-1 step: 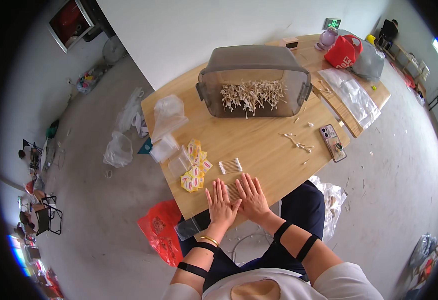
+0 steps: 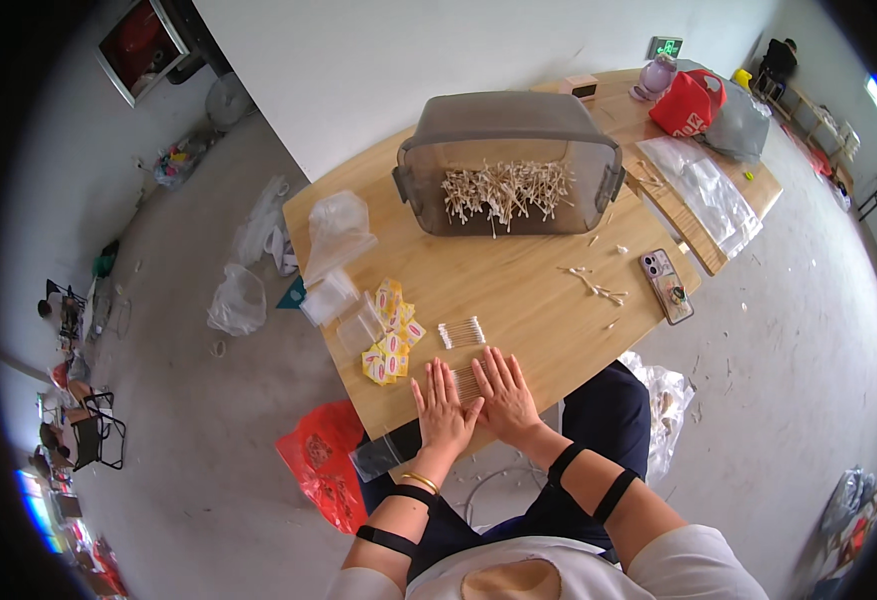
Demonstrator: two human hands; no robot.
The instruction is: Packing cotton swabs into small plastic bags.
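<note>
Both my hands lie flat at the near edge of the wooden table, fingers stretched forward. Between them is a row of cotton swabs (image 2: 466,383), lined up side by side; my left hand (image 2: 445,415) covers its left end and my right hand (image 2: 505,398) its right end. My thumbs nearly meet below the row. Just beyond the fingertips lies a smaller neat row of cotton swabs (image 2: 460,332). Yellow and white printed cards (image 2: 390,335) are heaped to the left. Farther back, a grey translucent bin (image 2: 508,115) tipped on its side holds a pile of loose cotton swabs (image 2: 506,190).
Clear plastic bags (image 2: 338,230) and a clear plastic box (image 2: 360,325) sit at the table's left. A phone (image 2: 666,287) lies near the right edge, beside stray swabs (image 2: 595,286). A red bag (image 2: 688,102) stands far right; another red bag (image 2: 323,465) hangs below left.
</note>
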